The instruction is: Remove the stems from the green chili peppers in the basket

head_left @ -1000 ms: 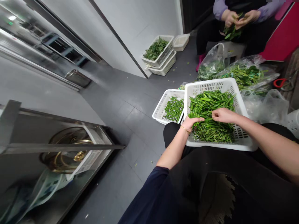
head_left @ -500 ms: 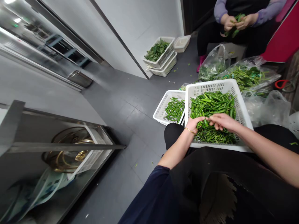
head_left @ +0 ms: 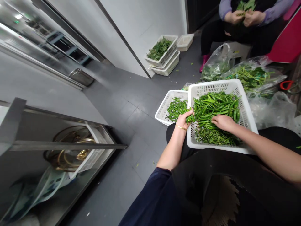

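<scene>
A white basket (head_left: 249, 116) on my lap holds green chili peppers (head_left: 215, 102), with a heap of thin green stems (head_left: 215, 137) at its near side. To its left stands a lower white basket (head_left: 162, 108) with fewer green peppers in it. My left hand (head_left: 183, 121), with a gold bangle at the wrist, is closed around several green peppers between the two baskets. Inside the lap basket my right hand (head_left: 223, 121) rests on the peppers with curled fingers; what its fingertips hold, if anything, is hidden.
Plastic bags of leafy greens (head_left: 251, 77) lie beyond the lap basket. A seated person (head_left: 255, 18) handles leaves at the upper right. Stacked white baskets (head_left: 168, 59) stand by the wall. A metal shelf (head_left: 70, 145) is at the left.
My left hand has moved left, away from my right hand, to the edge of the lower basket with peppers in it. My right hand has shifted slightly right, down onto the peppers.
</scene>
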Demonstrator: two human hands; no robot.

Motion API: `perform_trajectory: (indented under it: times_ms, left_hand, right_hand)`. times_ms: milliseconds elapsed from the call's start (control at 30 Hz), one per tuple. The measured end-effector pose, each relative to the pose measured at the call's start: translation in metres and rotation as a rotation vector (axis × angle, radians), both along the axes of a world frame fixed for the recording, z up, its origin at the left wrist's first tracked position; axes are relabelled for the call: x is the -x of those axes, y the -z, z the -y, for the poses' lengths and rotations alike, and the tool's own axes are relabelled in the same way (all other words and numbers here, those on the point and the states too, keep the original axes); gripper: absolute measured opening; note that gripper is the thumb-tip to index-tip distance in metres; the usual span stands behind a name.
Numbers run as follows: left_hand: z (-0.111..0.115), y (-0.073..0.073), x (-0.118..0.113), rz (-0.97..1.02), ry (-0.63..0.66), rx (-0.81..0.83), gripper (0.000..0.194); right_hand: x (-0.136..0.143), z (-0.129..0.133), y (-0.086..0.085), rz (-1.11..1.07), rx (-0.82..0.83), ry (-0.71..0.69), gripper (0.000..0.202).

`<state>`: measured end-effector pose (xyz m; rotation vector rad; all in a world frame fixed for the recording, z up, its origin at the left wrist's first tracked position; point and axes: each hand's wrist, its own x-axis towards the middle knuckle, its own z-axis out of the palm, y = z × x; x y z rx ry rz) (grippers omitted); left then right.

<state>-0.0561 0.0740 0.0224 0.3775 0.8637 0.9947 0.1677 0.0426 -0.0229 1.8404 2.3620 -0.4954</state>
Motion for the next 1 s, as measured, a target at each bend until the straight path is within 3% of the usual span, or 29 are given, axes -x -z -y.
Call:
perform_trajectory:
  times_ms: [100, 200, 367, 500, 600, 733, 800, 900, 1000]
  left_hand:
    - [0.008, 0.009, -0.006, -0.074, 0.012, 0.008, 0.022]
    - [0.014, 0.018, -0.010, -0.134, 0.010, 0.048, 0.018]
    - [0.017, 0.019, -0.017, -0.209, 0.077, -0.050, 0.023]
    - [0.015, 0.019, -0.034, -0.281, 0.152, -0.162, 0.033]
    - [0.013, 0.017, -0.041, -0.298, 0.213, -0.187, 0.030]
    - [0.015, 0.012, -0.034, -0.195, 0.283, -0.130, 0.021]
    - [0.019, 0.010, -0.033, -0.177, 0.303, -0.107, 0.024]
    - [0.027, 0.012, -0.041, -0.136, 0.420, -0.072, 0.030]
    - [0.035, 0.019, -0.054, -0.121, 0.440, -0.051, 0.032]
  right_hand:
    - [0.021, -0.008, 0.019, 0.142, 0.034, -0.054, 0.033]
    - [0.030, -0.010, 0.025, 0.132, 0.037, -0.077, 0.030]
    - [0.018, -0.013, 0.005, 0.075, 0.047, -0.090, 0.023]
    - [0.002, -0.016, -0.028, -0.196, 0.035, -0.097, 0.013]
    - [-0.014, -0.016, -0.045, -0.379, 0.058, -0.016, 0.014]
    - [-0.032, -0.008, -0.045, -0.696, 0.398, 0.224, 0.031]
    - [-0.031, 0.000, -0.040, -0.926, 0.484, 0.318, 0.040]
    - [-0.013, 0.012, -0.036, -1.059, 0.339, 0.395, 0.040]
    - [0.009, 0.021, -0.038, -0.766, 0.015, 0.208, 0.028]
